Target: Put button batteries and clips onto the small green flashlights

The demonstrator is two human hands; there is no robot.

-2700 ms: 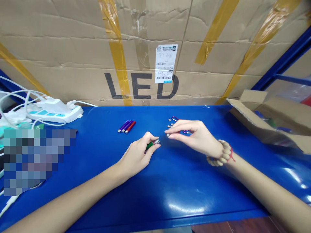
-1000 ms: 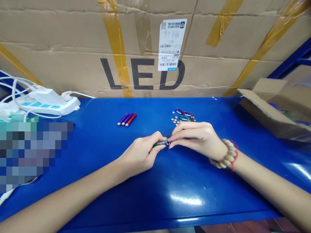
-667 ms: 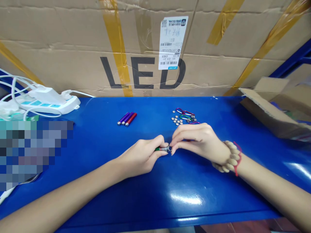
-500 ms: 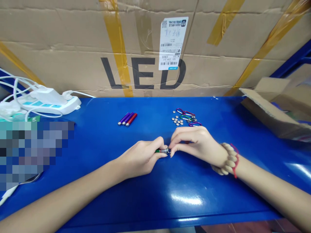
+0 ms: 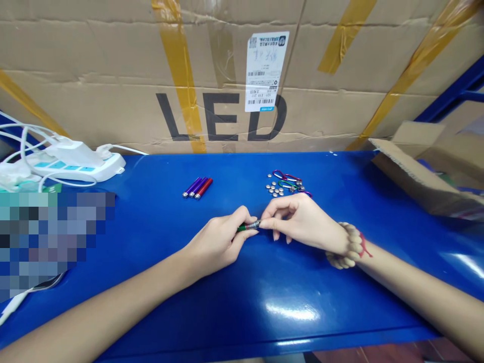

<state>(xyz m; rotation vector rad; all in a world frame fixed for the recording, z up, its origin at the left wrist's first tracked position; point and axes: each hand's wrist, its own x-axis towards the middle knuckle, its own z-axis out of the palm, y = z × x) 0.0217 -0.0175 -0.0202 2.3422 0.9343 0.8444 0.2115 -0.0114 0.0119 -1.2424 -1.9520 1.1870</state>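
My left hand [image 5: 221, 237] is closed around a small green mini flashlight [image 5: 247, 227], a slim tube with a printed band and a metal end that points right. Thumb and index finger of my right hand [image 5: 298, 219] pinch at that metal end; their tips hide its very edge. Behind my right hand are several silver button cells [image 5: 275, 192] in a loose cluster. Carabiner clips [image 5: 286, 182] in red, green and purple lie beside the cells, partly covered by my hand. Two purple tubes and a red tube [image 5: 204, 188], all with silver ends, rest side by side farther left.
A large cardboard box [image 5: 128, 65] stands along the back edge of the blue table [image 5: 159, 312]. On the left is a white power strip [image 5: 94, 169] with tangled cables, above a blurred patch. An opened cardboard carton [image 5: 412, 186] occupies the right side.
Both hands have shifted slightly up and left with the green mini flashlight. My right fingertips have moved onto its metal end, and the hand has turned, its other fingers now curling below.
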